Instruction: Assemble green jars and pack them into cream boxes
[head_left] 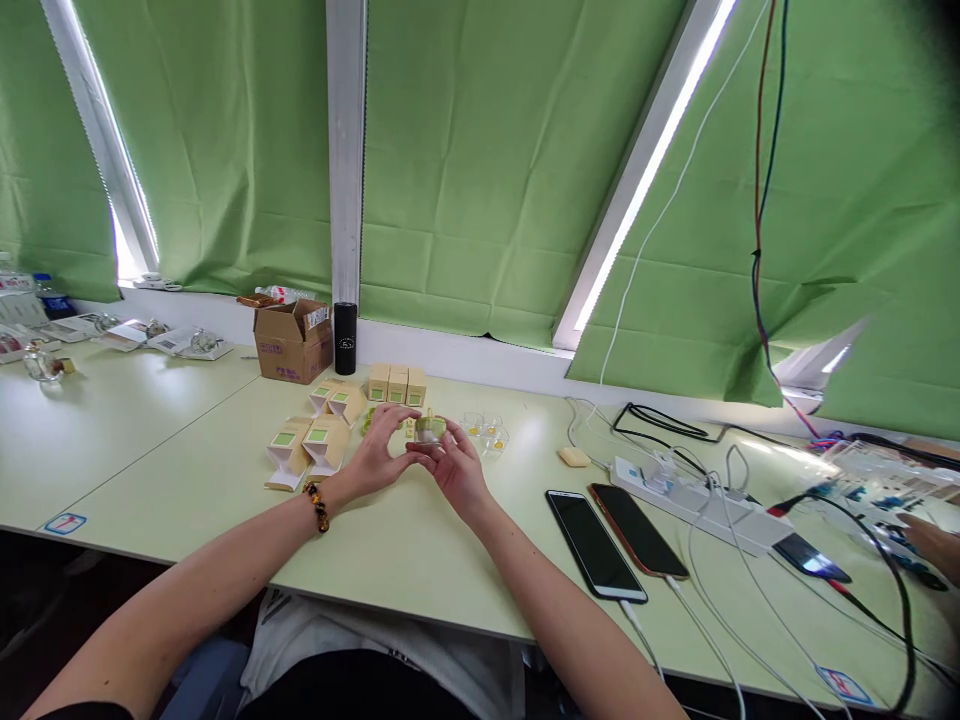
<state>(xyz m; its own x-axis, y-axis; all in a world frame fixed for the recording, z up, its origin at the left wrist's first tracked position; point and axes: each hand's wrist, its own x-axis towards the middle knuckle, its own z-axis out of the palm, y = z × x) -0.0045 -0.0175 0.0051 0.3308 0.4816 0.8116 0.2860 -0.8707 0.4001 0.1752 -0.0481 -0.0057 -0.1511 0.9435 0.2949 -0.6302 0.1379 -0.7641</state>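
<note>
On the pale table [187, 450], by the cartons [328, 437] L of ctr, yr L hand [379, 453] & R hand [461, 472] both grip the clear cup [430, 432] mid-frame, so prob. best hold it level w/ light, even pressure.

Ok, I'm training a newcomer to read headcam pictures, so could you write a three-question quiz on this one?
1. On which wrist is the beaded bracelet?
2. True or false: the black cylinder stands upright beside the cardboard box.
3. What is held between the left hand and the right hand? A: a phone. B: a clear container. C: a cable.

Key: 1: left. 2: true. 3: B.
</note>
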